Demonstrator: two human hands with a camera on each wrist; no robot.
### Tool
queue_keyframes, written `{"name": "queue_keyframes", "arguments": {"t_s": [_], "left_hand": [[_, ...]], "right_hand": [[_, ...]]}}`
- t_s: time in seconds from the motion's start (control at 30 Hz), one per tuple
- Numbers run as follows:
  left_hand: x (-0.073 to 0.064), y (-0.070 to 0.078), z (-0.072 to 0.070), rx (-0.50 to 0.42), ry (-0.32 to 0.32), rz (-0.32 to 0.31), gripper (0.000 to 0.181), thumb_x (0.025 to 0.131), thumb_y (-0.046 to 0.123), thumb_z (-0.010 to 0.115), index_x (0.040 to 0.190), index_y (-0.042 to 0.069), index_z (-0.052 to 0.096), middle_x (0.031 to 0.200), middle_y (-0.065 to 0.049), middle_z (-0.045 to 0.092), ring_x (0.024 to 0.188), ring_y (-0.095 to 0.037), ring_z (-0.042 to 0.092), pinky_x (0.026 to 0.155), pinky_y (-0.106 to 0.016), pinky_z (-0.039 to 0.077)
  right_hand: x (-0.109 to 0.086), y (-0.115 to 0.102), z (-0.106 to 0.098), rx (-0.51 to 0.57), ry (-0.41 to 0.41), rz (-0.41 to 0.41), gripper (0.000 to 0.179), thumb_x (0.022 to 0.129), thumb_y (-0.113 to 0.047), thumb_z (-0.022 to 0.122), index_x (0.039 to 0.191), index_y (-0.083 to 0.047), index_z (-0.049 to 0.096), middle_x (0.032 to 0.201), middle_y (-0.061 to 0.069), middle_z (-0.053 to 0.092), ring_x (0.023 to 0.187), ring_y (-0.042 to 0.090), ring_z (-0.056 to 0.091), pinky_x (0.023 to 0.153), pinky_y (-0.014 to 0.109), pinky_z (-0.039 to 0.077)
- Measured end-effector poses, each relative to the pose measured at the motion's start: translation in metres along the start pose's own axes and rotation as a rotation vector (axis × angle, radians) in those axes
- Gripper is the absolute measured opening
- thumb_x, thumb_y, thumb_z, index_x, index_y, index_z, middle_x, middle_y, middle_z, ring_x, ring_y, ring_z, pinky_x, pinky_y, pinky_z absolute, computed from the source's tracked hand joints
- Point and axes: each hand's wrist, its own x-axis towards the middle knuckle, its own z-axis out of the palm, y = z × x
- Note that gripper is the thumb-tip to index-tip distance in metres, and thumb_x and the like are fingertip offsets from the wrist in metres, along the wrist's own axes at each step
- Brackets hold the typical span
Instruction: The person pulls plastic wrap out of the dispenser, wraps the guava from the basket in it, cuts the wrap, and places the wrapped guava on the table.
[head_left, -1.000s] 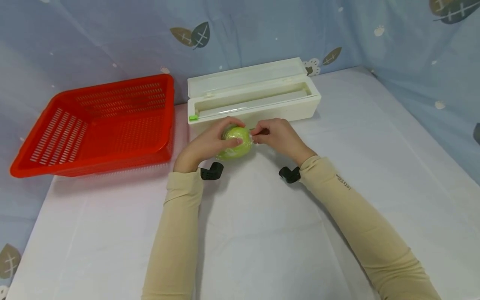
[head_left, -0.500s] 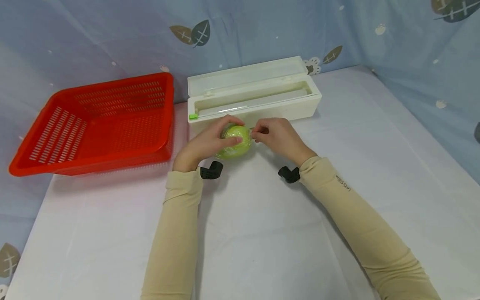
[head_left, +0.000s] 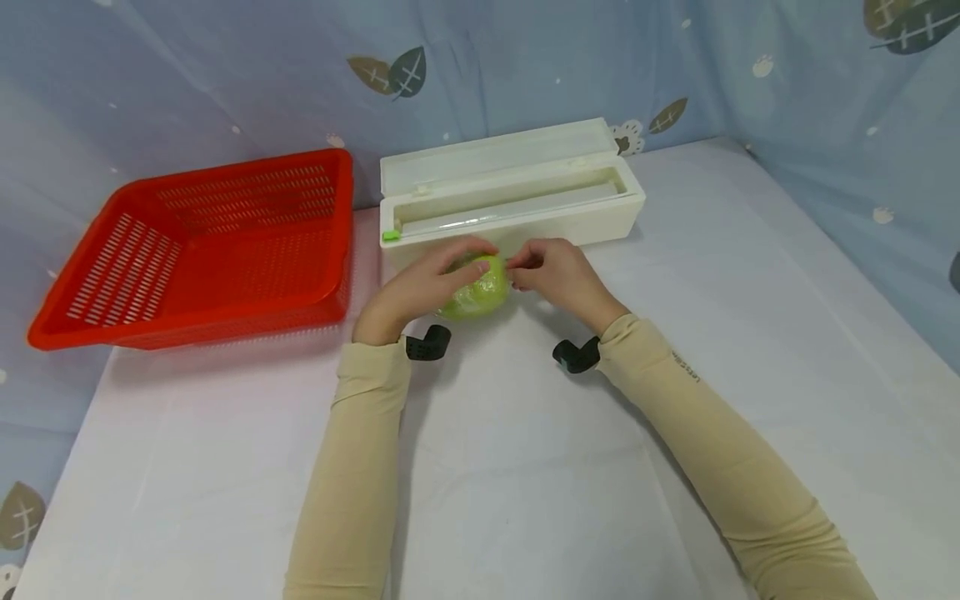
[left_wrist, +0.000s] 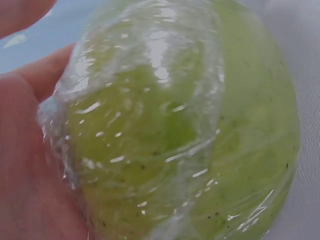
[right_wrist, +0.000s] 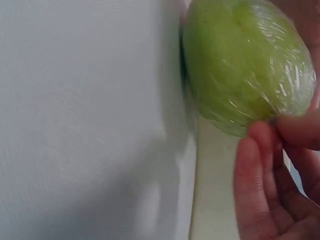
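A rounded green fruit (head_left: 480, 292), its exact kind unclear, is wrapped in shiny, wrinkled cling film (left_wrist: 160, 55). It sits low over the white tabletop, just in front of the long white box. My left hand (head_left: 420, 287) holds it from the left, thumb on top and fingers reaching over its far side. At the fruit's right end my right hand (head_left: 558, 275) pinches with thumb and fingertips. In the right wrist view the film gathers in creases toward those fingertips (right_wrist: 257, 132); the pinched bit itself is mostly hidden.
Behind the hands lies a long white cling film dispenser box (head_left: 517, 221), lid raised, a roll inside and a green slider (head_left: 391, 236) at its left front. A red slotted basket (head_left: 217, 321) stands at the left. A patterned blue cloth (head_left: 525, 67) hangs behind.
My left thumb has shifted slightly up and right on the fruit. The right hand stays pinching at the fruit's right end, and the whole head view has tilted a little.
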Motion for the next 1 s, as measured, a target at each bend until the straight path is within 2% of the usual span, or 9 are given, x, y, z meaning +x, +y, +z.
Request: {"name": "queue_keyframes", "arguments": {"t_s": [0.13, 0.23, 0.3, 0.4, 0.53, 0.63, 0.77, 0.87, 1.0], "left_hand": [[0.000, -0.020, -0.003, -0.177, 0.066, -0.053, 0.040, 0.095, 0.035, 0.037, 0.129, 0.016, 0.047, 0.129, 0.004, 0.046, 0.120, -0.007, 0.037, 0.101, -0.033, 0.023], [0.000, -0.026, -0.004, -0.288, 0.085, -0.030, 0.034, 0.096, 0.024, 0.038, 0.126, 0.012, 0.049, 0.126, 0.001, 0.049, 0.117, -0.008, 0.040, 0.100, -0.031, 0.024], [-0.001, -0.022, -0.004, -0.306, 0.069, -0.024, 0.033, 0.095, 0.013, 0.039, 0.126, 0.008, 0.049, 0.127, -0.004, 0.048, 0.117, -0.012, 0.041, 0.099, -0.032, 0.026], [-0.005, -0.012, -0.004, -0.257, 0.034, -0.026, 0.034, 0.093, 0.005, 0.040, 0.126, 0.003, 0.046, 0.128, -0.009, 0.046, 0.116, -0.017, 0.040, 0.097, -0.033, 0.030], [0.000, -0.024, -0.002, -0.171, 0.004, 0.022, 0.033, 0.092, 0.014, 0.047, 0.125, 0.008, 0.049, 0.126, -0.001, 0.048, 0.115, -0.013, 0.040, 0.096, -0.031, 0.031], [0.006, -0.038, 0.000, -0.135, -0.004, 0.036, 0.035, 0.090, 0.024, 0.052, 0.124, 0.014, 0.050, 0.124, 0.005, 0.047, 0.114, -0.008, 0.040, 0.097, -0.030, 0.030], [0.005, -0.040, -0.001, -0.097, 0.008, -0.029, 0.041, 0.089, 0.033, 0.052, 0.126, 0.017, 0.047, 0.126, 0.005, 0.046, 0.114, -0.009, 0.041, 0.096, -0.030, 0.032], [0.004, -0.042, -0.004, -0.098, 0.025, -0.068, 0.038, 0.091, 0.038, 0.047, 0.124, 0.019, 0.049, 0.123, 0.004, 0.047, 0.111, -0.012, 0.042, 0.094, -0.033, 0.034], [0.000, -0.042, -0.009, -0.142, 0.051, -0.140, 0.038, 0.094, 0.041, 0.037, 0.123, 0.019, 0.050, 0.123, 0.003, 0.046, 0.110, -0.013, 0.041, 0.094, -0.035, 0.032]], "right_hand": [[0.002, -0.001, 0.001, 0.024, -0.056, 0.029, 0.013, 0.085, -0.017, 0.058, 0.096, -0.012, 0.060, 0.094, 0.003, 0.060, 0.079, 0.017, 0.060, 0.068, 0.033, 0.048], [0.003, 0.000, 0.001, 0.055, -0.094, 0.028, 0.020, 0.088, -0.017, 0.055, 0.106, -0.009, 0.056, 0.104, 0.005, 0.055, 0.086, 0.018, 0.059, 0.071, 0.033, 0.049], [0.003, 0.001, 0.001, 0.079, -0.121, 0.017, 0.026, 0.089, -0.017, 0.052, 0.114, -0.009, 0.052, 0.112, 0.005, 0.052, 0.093, 0.018, 0.057, 0.073, 0.032, 0.049], [0.002, 0.002, 0.001, 0.126, -0.170, -0.014, 0.035, 0.091, -0.019, 0.048, 0.125, -0.012, 0.045, 0.124, 0.003, 0.046, 0.103, 0.016, 0.052, 0.077, 0.033, 0.048], [-0.005, -0.001, -0.002, 0.157, -0.237, -0.059, 0.040, 0.093, -0.030, 0.045, 0.131, -0.020, 0.040, 0.130, -0.005, 0.042, 0.110, 0.013, 0.047, 0.084, 0.036, 0.044], [-0.007, 0.000, -0.003, 0.101, -0.275, -0.095, 0.049, 0.089, -0.043, 0.049, 0.134, -0.030, 0.036, 0.133, -0.012, 0.036, 0.118, 0.011, 0.039, 0.092, 0.040, 0.036], [-0.004, 0.005, -0.001, 0.026, -0.313, -0.108, 0.069, 0.077, -0.054, 0.059, 0.136, -0.038, 0.026, 0.137, -0.018, 0.026, 0.125, 0.011, 0.028, 0.097, 0.043, 0.029], [-0.002, 0.004, 0.002, 0.018, -0.331, -0.105, 0.078, 0.073, -0.054, 0.064, 0.137, -0.037, 0.023, 0.138, -0.016, 0.024, 0.124, 0.009, 0.028, 0.096, 0.041, 0.031], [0.001, 0.004, 0.005, 0.001, -0.327, -0.110, 0.083, 0.070, -0.053, 0.068, 0.137, -0.035, 0.023, 0.138, -0.014, 0.024, 0.122, 0.008, 0.030, 0.094, 0.038, 0.033]]}}
